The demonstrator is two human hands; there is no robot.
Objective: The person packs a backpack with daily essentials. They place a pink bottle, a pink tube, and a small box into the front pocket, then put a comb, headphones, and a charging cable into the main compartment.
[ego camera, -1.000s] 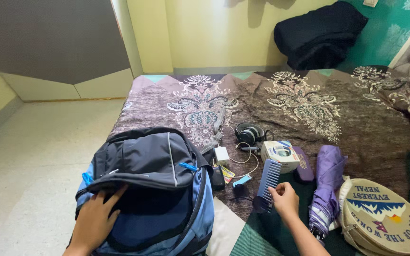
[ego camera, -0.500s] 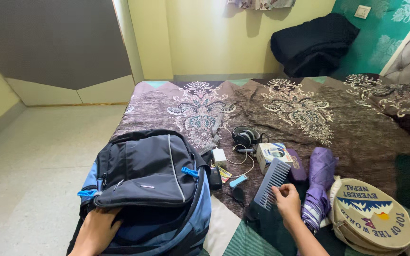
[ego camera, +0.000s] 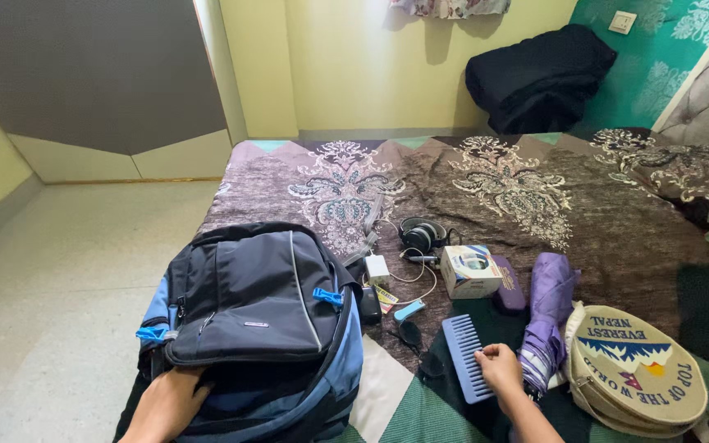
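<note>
One blue wide-toothed comb (ego camera: 464,358), lower centre-right of the frame, lay flat on the bed (ego camera: 617,221), pinched at its lower edge by the fingers of the right hand (ego camera: 500,369). One grey-and-blue backpack (ego camera: 252,316), lower left, stood open at the bed's edge, its mouth held wide by the left hand (ego camera: 167,402), fingers curled over the rim.

Just right of the comb: one folded purple umbrella (ego camera: 545,316), and beyond it, at the lower right corner, one round tan pouch (ego camera: 638,369) bearing a mountain picture ringed with dark lettering. Above the comb, near the middle of the frame: one small white-and-blue box (ego camera: 469,271), one dark purple oblong case (ego camera: 507,285) touching the box's right side, one pair of black headphones (ego camera: 422,234), one white charger block (ego camera: 378,267) with a trailing white cable, one small light-blue piece (ego camera: 409,311), one small yellow label-like card (ego camera: 385,297) beside the backpack. Spread under everything: a brown patterned bedcover with pale floral medallions. Upper right: one dark bundle of cloth (ego camera: 539,78) against the yellow wall, one white switch plate (ego camera: 622,21) on the teal patterned wall.
</note>
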